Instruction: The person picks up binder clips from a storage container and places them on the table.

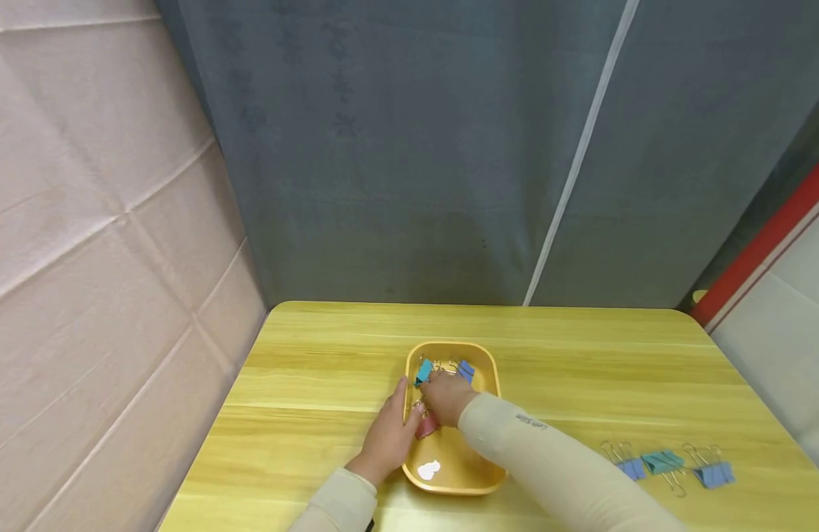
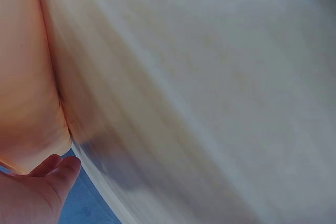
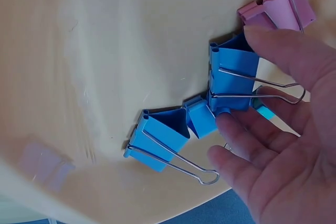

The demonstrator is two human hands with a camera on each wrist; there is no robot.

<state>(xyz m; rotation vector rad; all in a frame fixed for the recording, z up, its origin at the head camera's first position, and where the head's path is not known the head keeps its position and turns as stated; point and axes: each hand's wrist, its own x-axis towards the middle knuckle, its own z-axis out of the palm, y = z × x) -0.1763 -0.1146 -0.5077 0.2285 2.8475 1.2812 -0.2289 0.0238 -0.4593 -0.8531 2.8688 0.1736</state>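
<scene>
Working inside the orange-yellow rounded plastic tray (image 1: 462, 467) on the yellow wood-grain counter (image 1: 329, 355). Pinching a blue metal binder clip with wire handles (image 3: 226, 61) between thumb and fingertips of right hand (image 1: 447, 394), down inside the tray. Holding the tray's left side with left hand (image 1: 387, 437), thumb over the rim, fingers along the outer wall.

Step, best guess: moving clips one at a time between tray and counter. Cannot tell whether picking up or putting down. If picking up: firm up the pinch, lift straight, keep wire handles clear of neighbours. If putting down: let go, back fingers out without dragging adjacent clips. Either way, keep tray braced.

Counts. On counter, right side, in a row: two blue-violet binder clips (image 1: 715, 475) with one teal binder clip (image 1: 663, 462) between. In tray, right-wrist view: three blue bodies, counting the pinched clip, a narrow blue clip (image 3: 202, 119) beside it and an outer blue clip (image 3: 164, 134); plus a teal sliver behind the fingers and pink metal clip (image 3: 283, 11), possibly two. Cannot give exact tray total, partly hidden by right hand.
</scene>
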